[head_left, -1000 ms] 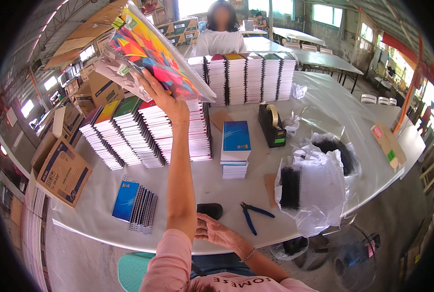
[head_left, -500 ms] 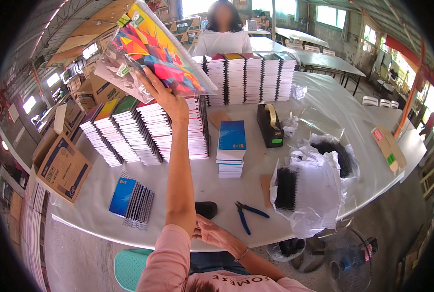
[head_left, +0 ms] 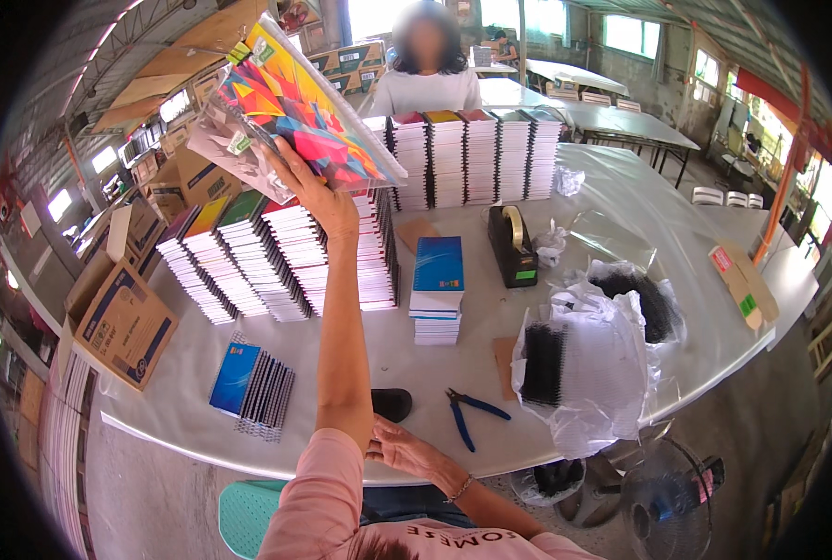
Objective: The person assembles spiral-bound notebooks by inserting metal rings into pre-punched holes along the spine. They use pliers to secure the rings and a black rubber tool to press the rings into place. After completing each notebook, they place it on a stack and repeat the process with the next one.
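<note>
My left hand point(head_left: 318, 196) is raised over the notebook stacks with my arm stretched forward. Its fingers are closed on the lower edge of a clear plastic-covered bundle point(head_left: 294, 107) with a bright geometric print, a grey sheet beside it and a yellow-green clip at its top. My right hand point(head_left: 406, 453) rests low by the table's near edge, close to my left elbow; its fingers are loosely apart and nothing shows in them. Blue-handled cutting pliers point(head_left: 472, 411) lie opened to its upper right. A dark rounded object point(head_left: 392, 404) sits just above it, partly behind my left arm.
Tall stacks of spiral notebooks point(head_left: 285, 252) stand at left centre, more point(head_left: 476, 159) farther back. Blue notebooks point(head_left: 437, 266) and a smaller pile point(head_left: 252, 387) lie nearer. A tape dispenser point(head_left: 512, 247), black binding coils point(head_left: 546, 364) in white wrapping and a carton point(head_left: 126, 322) flank them. A person point(head_left: 425, 89) sits opposite.
The view has shifted slightly. My left hand and the plastic-covered bundle sit a little lower in the picture; both hands keep nearly the same pose.
</note>
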Motion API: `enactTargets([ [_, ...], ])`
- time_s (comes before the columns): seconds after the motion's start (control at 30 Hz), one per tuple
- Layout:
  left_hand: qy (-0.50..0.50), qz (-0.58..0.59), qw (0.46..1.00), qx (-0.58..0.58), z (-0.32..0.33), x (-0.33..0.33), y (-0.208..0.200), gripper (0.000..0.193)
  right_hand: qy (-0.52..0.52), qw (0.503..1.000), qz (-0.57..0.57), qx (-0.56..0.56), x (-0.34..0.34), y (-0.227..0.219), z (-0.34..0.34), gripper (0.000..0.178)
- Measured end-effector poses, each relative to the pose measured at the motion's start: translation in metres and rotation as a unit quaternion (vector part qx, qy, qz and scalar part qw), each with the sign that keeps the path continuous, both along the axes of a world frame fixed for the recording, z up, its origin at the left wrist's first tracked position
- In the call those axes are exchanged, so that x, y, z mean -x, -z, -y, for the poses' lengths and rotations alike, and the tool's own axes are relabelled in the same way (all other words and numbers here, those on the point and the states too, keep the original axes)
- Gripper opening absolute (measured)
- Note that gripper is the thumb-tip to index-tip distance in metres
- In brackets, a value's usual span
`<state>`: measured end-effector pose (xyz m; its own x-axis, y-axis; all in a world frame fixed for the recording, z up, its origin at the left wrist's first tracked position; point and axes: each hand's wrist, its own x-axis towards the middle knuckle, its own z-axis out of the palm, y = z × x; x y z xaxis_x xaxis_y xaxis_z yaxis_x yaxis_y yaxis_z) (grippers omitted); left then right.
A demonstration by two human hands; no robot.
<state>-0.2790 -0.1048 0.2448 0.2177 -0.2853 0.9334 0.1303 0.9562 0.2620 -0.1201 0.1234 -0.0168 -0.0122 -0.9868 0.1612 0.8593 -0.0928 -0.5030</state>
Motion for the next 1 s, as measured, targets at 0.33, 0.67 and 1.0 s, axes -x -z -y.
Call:
enactTargets([
  [0.33, -0.002, -0.006, 1.0, 0.01, 0.001, -0.001, 0.003, 0.086, 0.009, 0.999, -0.018, -0.04, 0.0, -0.002, 0.0, 0.061],
  [0.67, -0.001, -0.004, 1.0, 0.0, 0.007, -0.011, 0.002, 0.089, 0.018, 0.998, -0.022, -0.057, 0.0, 0.004, 0.003, 0.056],
  [1.0, 0.006, -0.009, 1.0, -0.006, 0.011, -0.019, 0.003, 0.092, 0.021, 0.997, -0.001, -0.069, 0.001, 0.005, 0.004, 0.055],
])
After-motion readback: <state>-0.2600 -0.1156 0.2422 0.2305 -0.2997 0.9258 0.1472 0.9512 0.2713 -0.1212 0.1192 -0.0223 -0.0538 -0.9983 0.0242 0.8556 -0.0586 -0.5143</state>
